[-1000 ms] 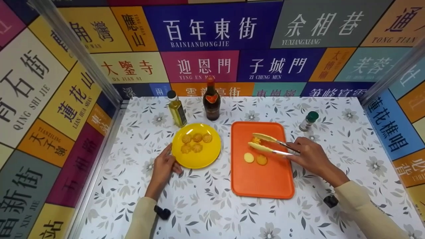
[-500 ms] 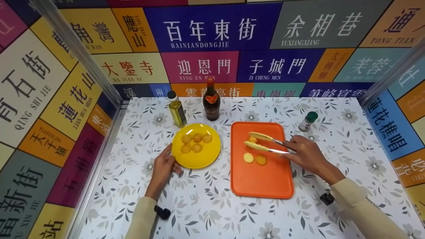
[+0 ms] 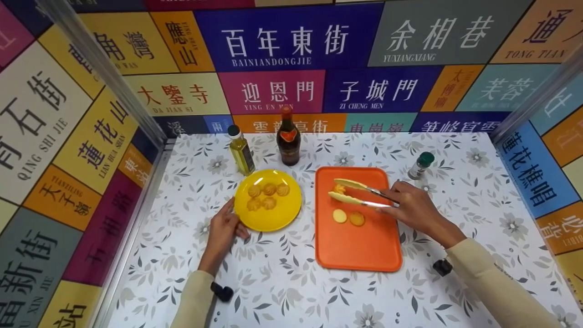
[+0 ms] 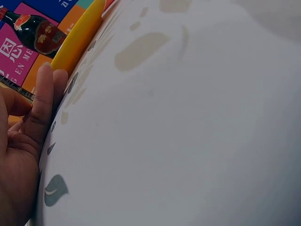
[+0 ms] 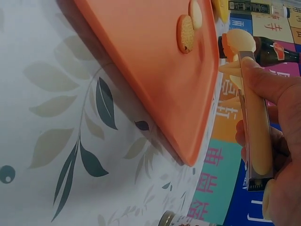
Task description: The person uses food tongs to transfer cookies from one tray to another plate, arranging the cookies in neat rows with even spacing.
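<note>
In the head view, my right hand (image 3: 412,205) grips silver tongs with pale yellow tips (image 3: 348,198) above the upper part of the orange tray (image 3: 357,248). A small orange-yellow piped cookie (image 3: 339,188) sits between the tips; the right wrist view shows part of this cookie (image 5: 227,47) past the near tip. Two flat round cookies, one pale (image 3: 340,216) and one browner (image 3: 357,219), lie on the tray. My left hand (image 3: 224,225) rests on the table with its fingertips at the left rim of the yellow plate (image 3: 289,212). Several piped cookies (image 3: 268,203) lie on that plate.
An oil bottle (image 3: 242,152) with a black cap and a dark brown bottle (image 3: 288,141) stand behind the plate. A green-capped shaker (image 3: 421,166) stands to the right of the tray. Lettered panels enclose the floral tabletop (image 3: 291,282).
My right hand has moved a little to the left across the tray, carrying the tongs and the piped cookie. The left hand stays at the plate.
</note>
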{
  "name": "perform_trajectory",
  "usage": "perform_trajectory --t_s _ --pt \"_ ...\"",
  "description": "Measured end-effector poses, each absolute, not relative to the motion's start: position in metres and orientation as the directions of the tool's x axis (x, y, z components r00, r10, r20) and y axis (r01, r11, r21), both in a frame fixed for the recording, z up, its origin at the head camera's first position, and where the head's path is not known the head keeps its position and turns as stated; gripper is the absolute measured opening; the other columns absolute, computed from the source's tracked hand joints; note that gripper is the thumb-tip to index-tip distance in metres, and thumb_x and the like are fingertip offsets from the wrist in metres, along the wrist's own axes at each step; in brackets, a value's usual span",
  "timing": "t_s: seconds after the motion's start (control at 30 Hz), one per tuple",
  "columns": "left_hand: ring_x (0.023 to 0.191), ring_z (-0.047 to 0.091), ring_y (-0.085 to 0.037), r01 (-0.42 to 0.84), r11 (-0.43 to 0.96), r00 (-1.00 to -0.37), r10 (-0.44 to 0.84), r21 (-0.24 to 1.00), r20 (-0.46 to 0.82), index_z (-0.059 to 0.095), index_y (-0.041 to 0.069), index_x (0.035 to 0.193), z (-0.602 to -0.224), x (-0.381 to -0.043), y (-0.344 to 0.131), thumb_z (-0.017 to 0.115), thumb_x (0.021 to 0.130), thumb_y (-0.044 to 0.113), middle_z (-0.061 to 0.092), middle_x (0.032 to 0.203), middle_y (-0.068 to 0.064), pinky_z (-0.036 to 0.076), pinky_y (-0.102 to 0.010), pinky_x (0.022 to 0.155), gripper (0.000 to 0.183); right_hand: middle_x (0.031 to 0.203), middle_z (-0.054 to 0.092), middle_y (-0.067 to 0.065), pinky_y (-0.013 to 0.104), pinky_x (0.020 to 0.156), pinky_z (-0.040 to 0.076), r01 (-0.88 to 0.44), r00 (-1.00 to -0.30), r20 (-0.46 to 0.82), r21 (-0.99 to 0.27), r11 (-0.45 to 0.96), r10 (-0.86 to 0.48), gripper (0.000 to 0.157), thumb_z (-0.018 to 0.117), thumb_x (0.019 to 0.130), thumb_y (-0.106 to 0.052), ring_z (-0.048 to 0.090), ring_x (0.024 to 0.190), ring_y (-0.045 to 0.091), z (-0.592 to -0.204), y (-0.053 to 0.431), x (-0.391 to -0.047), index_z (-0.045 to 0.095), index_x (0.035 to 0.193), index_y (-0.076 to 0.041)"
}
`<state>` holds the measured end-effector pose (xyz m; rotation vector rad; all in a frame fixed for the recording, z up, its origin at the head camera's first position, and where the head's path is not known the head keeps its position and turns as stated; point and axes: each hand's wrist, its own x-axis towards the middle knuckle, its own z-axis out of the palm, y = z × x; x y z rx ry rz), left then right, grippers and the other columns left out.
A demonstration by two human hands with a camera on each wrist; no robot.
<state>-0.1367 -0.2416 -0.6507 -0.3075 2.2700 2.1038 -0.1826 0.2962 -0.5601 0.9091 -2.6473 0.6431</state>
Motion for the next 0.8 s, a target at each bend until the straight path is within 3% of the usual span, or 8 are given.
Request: perform_trajectory --t_s 0.5,0.8 --pt "0.061 0.073 -0.030 -0.199 0.040 -0.971 -0.139 0.979 -0.192 0.045 0.016 0.170 -0.651 -0.138 -0.240 0.051 0.110 0.004 0.073 0.079 -0.027 0.067 -0.039 0.058 0.062 0.100 0.068 0.011 0.036 0.068 0.053 -0.617 -0.784 0.347 -0.342 0.709 -0.515 0.050 0.098 0.084 -0.028 0.057 0.086 0.022 -0.557 0.286 -0.184 0.083 0.124 -0.001" --pt "0.059 0.074 -0.030 -0.170 0.044 -0.979 -0.119 0.984 -0.164 0.043 0.011 0.170 -0.650 -0.138 -0.241 0.050 0.109 -0.001 0.073 0.077 -0.025 0.067 -0.038 0.057 0.062 0.106 0.072 0.014 0.044 0.072 0.061 -0.630 -0.771 0.371 -0.328 0.704 -0.517 0.050 0.099 0.082 -0.025 0.067 0.094 0.029 -0.558 0.281 -0.184 0.083 0.124 -0.001"
